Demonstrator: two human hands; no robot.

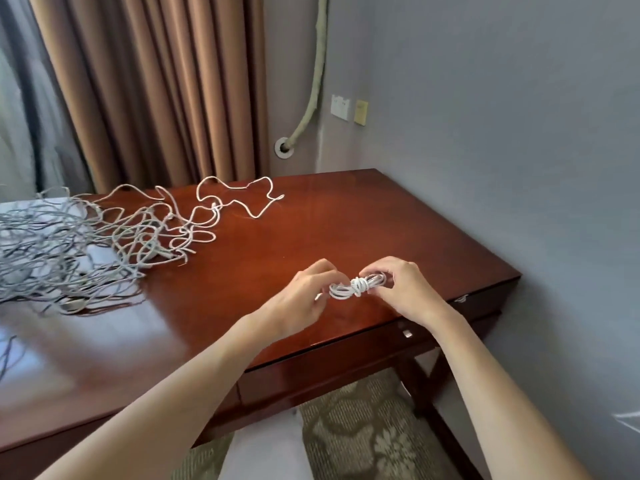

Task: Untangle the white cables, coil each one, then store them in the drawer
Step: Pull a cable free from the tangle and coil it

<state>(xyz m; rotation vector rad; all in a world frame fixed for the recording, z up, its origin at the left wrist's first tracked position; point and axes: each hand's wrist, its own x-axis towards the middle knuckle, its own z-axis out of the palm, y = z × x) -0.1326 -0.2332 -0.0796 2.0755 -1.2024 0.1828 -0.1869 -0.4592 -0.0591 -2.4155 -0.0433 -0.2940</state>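
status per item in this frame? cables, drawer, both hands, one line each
coiled cable: bundled, wrapped round its middle, held over the desk by both hands
tangled cables: loose, knotted together on the desk's left side
drawer: closed, as far as shows
left hand: pinches the coil's left end
right hand: pinches the coil's right end
desk: bears the tangle

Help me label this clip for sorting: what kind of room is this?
Probably a hotel room or bedroom: a polished wooden desk with drawers stands against a grey wall, beside floor-length brown curtains, over patterned carpet.
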